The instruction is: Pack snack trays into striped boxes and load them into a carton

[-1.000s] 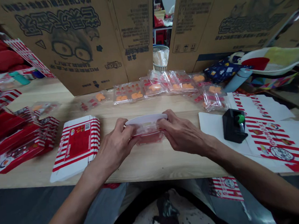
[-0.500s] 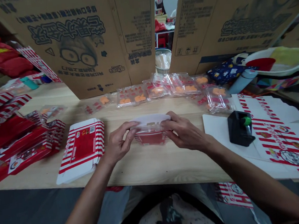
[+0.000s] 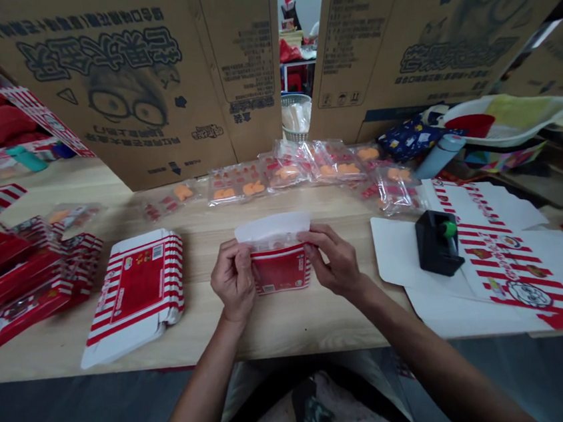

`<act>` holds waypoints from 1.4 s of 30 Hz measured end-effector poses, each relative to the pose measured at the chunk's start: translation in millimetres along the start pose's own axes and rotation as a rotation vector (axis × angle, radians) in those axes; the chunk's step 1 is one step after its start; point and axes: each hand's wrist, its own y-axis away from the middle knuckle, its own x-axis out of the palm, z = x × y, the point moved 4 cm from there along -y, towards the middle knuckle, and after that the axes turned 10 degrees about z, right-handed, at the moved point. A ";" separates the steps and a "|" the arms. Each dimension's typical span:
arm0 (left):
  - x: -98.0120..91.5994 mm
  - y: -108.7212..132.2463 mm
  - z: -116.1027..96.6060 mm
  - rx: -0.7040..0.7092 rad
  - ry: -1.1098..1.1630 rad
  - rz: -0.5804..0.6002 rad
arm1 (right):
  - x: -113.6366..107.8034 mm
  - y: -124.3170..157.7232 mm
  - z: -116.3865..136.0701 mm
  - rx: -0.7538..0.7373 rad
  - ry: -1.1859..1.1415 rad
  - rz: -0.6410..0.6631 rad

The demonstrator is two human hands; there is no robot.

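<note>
Between my hands, over the middle of the table, is a small red-and-white striped box (image 3: 282, 270) with its white flap raised at the far side. Clear plastic shows in the opening just below that flap. My left hand (image 3: 234, 278) is closed on the box's left edge, thumb on top. At the right corner near the flap, my right hand (image 3: 332, 256) pinches the box between thumb and fingers. To the left of my hands lies a stack of flat striped boxes (image 3: 140, 276).
Clear packs of orange and red candy (image 3: 287, 170) line the back, before large cardboard cartons (image 3: 147, 84). A black tape dispenser (image 3: 437, 245) rests on flat striped cartons (image 3: 513, 260) at right. Filled red boxes (image 3: 31, 277) are piled at left.
The box has tilted so that its red face shows more fully, and my hands have come slightly nearer me. The whole view has shifted a little.
</note>
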 end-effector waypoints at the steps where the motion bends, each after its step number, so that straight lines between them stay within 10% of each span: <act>1: -1.4 -1.7 -0.3 -0.008 0.018 0.036 | -3.9 -3.0 0.6 -0.016 -0.014 0.031; 8: -4.3 -16.7 -2.9 -0.317 0.396 0.388 | -10.0 -16.3 -13.1 0.282 -0.541 0.166; 13: -2.7 -12.3 -11.1 -0.158 0.433 0.537 | -20.7 -20.1 -10.2 0.001 -0.301 0.246; 17: 2.2 -3.1 -13.2 -0.040 0.379 0.470 | -30.7 -12.1 -5.1 -0.219 -0.100 0.426; 23: 3.6 3.7 -9.1 -0.104 0.220 0.332 | -38.2 -9.3 2.8 -0.168 -0.060 0.602; 34: 5.3 13.8 -6.2 0.028 -0.051 -0.042 | -32.2 -26.0 8.9 0.090 -0.018 0.612; 42: 14.4 21.4 -10.9 0.133 -0.040 0.056 | -37.2 -21.0 12.8 0.145 -0.019 0.430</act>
